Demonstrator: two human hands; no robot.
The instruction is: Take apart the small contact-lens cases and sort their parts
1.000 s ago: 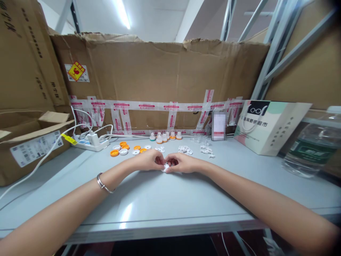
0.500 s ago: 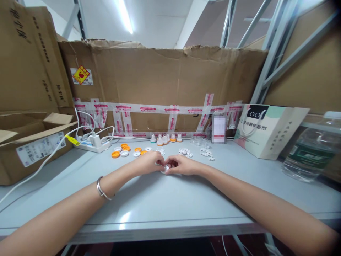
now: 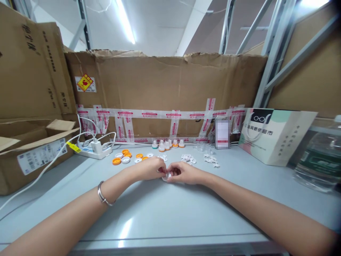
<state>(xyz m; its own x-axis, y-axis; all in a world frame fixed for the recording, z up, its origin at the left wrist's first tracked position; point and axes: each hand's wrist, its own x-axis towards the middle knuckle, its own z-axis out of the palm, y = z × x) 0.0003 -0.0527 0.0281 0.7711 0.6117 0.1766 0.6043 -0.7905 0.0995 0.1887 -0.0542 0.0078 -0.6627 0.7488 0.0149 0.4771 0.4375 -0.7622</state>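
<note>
In the middle of the table [image 3: 149,213], my left hand [image 3: 153,168] and my right hand [image 3: 183,172] meet over a small round white plastic part [image 3: 166,176]. Fingers of both hands are closed around it in a pinch, hiding much of its shape. Behind my left hand lie several orange and white rings, among them an orange ring [image 3: 116,161] and a white ring [image 3: 125,160]. Small white plastic pieces [image 3: 188,159] lie beyond my right hand. Farther back stands a cluster of clear-topped caps [image 3: 161,146] with orange or teal bases.
More white pieces [image 3: 211,160] and clear parts [image 3: 204,146] lie right of centre. A power strip [image 3: 98,153] with white cables and an open carton [image 3: 39,153] stand left. A paper bag [image 3: 274,138] and a large water bottle [image 3: 318,160] stand right. Cardboard [image 3: 160,81] walls the back.
The view has tilted up slightly, so everything sits lower in the picture. Both hands stay together at the white part, with only slight finger movement.
</note>
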